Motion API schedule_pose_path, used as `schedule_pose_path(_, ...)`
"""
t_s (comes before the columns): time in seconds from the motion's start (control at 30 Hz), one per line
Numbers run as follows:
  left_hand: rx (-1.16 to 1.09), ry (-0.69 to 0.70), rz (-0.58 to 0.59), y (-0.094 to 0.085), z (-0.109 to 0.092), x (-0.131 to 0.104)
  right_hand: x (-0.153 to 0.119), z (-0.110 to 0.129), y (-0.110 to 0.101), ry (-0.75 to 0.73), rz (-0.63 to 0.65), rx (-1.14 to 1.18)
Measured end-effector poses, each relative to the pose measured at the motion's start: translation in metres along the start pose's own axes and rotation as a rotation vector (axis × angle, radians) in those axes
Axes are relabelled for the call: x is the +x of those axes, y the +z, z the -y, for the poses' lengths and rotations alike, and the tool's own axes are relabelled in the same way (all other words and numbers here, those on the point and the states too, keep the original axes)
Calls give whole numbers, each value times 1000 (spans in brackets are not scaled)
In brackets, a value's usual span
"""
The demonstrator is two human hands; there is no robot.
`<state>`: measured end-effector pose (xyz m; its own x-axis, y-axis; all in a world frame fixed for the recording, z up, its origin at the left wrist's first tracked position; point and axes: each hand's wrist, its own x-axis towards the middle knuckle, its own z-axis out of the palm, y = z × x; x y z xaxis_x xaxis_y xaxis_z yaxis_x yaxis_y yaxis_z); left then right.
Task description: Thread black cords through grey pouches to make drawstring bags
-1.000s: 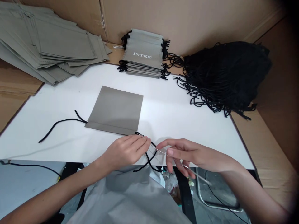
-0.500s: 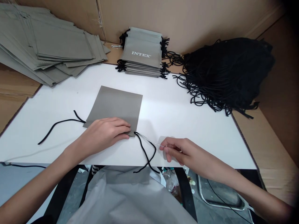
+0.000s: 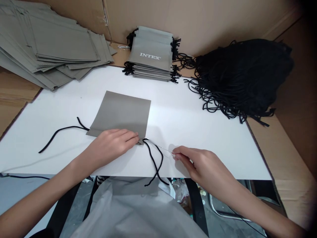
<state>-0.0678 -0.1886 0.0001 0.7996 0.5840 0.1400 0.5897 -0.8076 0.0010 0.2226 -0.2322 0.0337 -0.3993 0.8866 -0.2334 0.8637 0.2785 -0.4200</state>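
L hand (image 3: 117,142): palm down, fingers together & laid out over near edge of gray pouch (image 3: 123,110), close to its R corner; pressing on it, not clenched.
R hand (image 3: 196,162): thumb & fingertips pinch thin metal rod (image 3: 160,147), just off pouch's R side.
Pouch loc.: flat on white table (image 3: 210,138), ctr-left, in front of person; hemmed edge nearest, partly under L hand.
Rod: runs from R fingertips to pouch's near R corner, by the black cord there; can't tell exactly how tip & cord meet.
R cord (image 3: 155,162): loops out at that corner, strands cross, ends hang at table's front edge.
L cord (image 3: 59,130): 2 strands out of pouch's L corner, one long, one short, on table.
Back ctr: stack of INTEX pouches (image 3: 151,54), w/ black cord ends both sides.
Back L: big fanned pile of gray pouches (image 3: 64,39).
Back R: heap of black cords (image 3: 242,79), ends trailing onto table.
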Motion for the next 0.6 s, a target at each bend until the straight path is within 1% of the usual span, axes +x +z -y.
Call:
schedule_pose_path(0.1,31,16,-118,4,-3,-3,1,-2,4,-70,-100,-95)
schedule_pose_path(0.2,29,25,-248,8,-3,-6,1,-4,5,-202,-219,-185)
schedule_pose_path(0.27,-3,5,-334,9,-2,-7,1,-4,5,-269,-273,-204)
schedule_pose_path(0.33,-49,-18,-418,9,-2,-8,0,-3,5,-303,-289,-179)
schedule_pose_path(0.4,-83,-33,-476,8,-1,-9,-1,-2,3,-326,-296,-140)
schedule_pose_path(0.6,-143,-28,-566,0,-2,-14,-2,-1,-2,-393,-335,-50)
